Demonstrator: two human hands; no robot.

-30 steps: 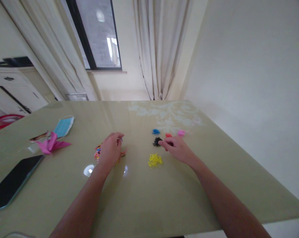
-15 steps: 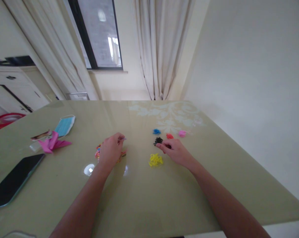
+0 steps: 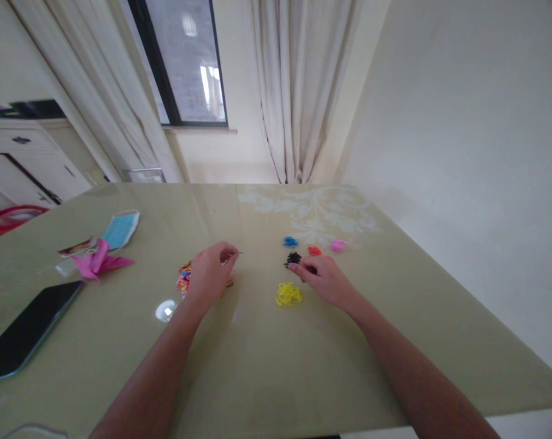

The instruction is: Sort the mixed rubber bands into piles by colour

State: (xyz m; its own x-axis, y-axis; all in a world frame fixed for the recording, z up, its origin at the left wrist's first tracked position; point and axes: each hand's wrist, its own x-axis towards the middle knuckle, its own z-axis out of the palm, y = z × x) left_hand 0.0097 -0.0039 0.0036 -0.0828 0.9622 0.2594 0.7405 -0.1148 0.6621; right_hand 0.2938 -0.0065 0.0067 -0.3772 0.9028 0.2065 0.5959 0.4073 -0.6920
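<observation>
My left hand (image 3: 211, 274) hovers over a mixed heap of small coloured bands (image 3: 183, 280) and pinches a tiny blue band (image 3: 240, 252) between thumb and forefinger. My right hand (image 3: 324, 277) rests on the table with its fingers curled, its fingertips at a black pile of bands (image 3: 293, 258). Sorted piles lie around it: a yellow pile (image 3: 288, 295) just left of the wrist, a blue pile (image 3: 289, 242), a red pile (image 3: 314, 250) and a pink pile (image 3: 337, 246) farther back.
The glossy green table (image 3: 267, 360) meets a wall on the right. At the left lie a dark tablet (image 3: 27, 329), a pink folded paper (image 3: 97, 263), a blue face mask (image 3: 120, 229) and a small card (image 3: 76, 247). Curtains and a window stand behind.
My left hand has risen a little from the mixed heap, with a small blue band now showing at its fingertips. My right hand has barely shifted beside the black pile.
</observation>
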